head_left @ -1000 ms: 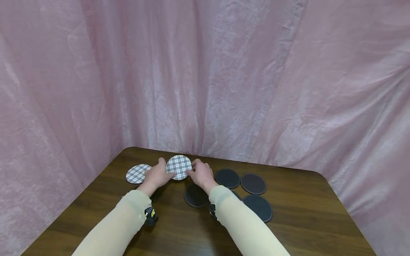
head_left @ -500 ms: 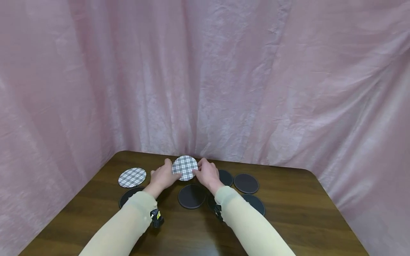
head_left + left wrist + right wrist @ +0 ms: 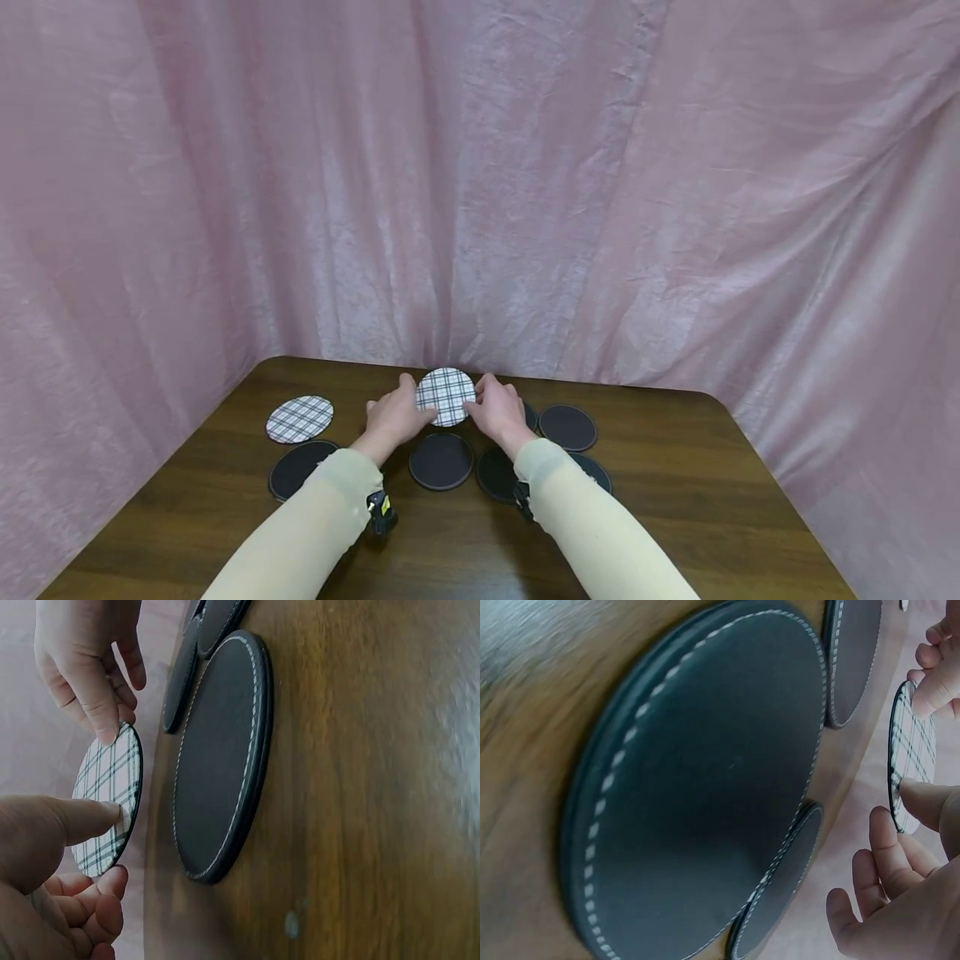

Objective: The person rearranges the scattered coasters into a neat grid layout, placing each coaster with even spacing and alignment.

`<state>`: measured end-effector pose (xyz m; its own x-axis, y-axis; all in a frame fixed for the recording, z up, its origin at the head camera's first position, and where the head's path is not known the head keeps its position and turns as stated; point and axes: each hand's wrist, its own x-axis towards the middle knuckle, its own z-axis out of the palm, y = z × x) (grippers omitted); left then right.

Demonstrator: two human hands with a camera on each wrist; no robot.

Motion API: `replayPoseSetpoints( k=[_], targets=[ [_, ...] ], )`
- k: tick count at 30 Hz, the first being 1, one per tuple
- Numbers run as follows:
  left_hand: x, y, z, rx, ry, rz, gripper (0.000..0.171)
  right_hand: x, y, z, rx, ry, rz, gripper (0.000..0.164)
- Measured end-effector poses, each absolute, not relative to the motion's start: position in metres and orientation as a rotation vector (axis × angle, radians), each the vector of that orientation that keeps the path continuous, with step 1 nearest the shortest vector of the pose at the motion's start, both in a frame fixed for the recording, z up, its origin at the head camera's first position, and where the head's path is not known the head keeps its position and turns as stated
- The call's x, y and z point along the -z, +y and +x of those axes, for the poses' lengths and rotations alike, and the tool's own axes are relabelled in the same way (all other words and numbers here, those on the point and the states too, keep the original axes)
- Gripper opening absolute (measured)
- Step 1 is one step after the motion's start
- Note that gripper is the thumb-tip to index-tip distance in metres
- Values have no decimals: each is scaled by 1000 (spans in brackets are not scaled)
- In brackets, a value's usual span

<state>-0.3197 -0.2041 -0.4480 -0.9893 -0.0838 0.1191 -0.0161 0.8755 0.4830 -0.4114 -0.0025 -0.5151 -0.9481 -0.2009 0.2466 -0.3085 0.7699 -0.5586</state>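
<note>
I pinch opposite edges of a plaid round coaster (image 3: 446,396) between my left hand (image 3: 395,414) and right hand (image 3: 498,411), over the far side of a wood-grain table (image 3: 450,550), near edge cut off, my right sleeve (image 3: 592,517) partly hiding stitched dark coasters (image 3: 495,473), a pink velvety curtain (image 3: 480,167) behind.

1. A pink curtain (image 3: 480,183) hangs in folds behind the worktop (image 3: 690,517).
2. The worktop has brown wood grain and rounded far corners.
3. A white plaid disc (image 3: 299,419) lies at left, a black disc (image 3: 297,469) just in front.
4. A dark stitched disc (image 3: 441,461) lies near the middle; a brownish disc (image 3: 567,427) farther right.
</note>
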Motion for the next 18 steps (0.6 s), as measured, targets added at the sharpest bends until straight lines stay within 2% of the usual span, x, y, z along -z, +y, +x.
replayPoseSetpoints(
  k=[11, 18],
  targets=[
    [458, -190, -324, 734, -2931, 69, 70, 531, 13, -417, -882, -2810, 366, 34],
    [461, -186, -325, 721, -2948, 93, 70, 518, 15, -402, -811, -2821, 406, 32]
  ],
)
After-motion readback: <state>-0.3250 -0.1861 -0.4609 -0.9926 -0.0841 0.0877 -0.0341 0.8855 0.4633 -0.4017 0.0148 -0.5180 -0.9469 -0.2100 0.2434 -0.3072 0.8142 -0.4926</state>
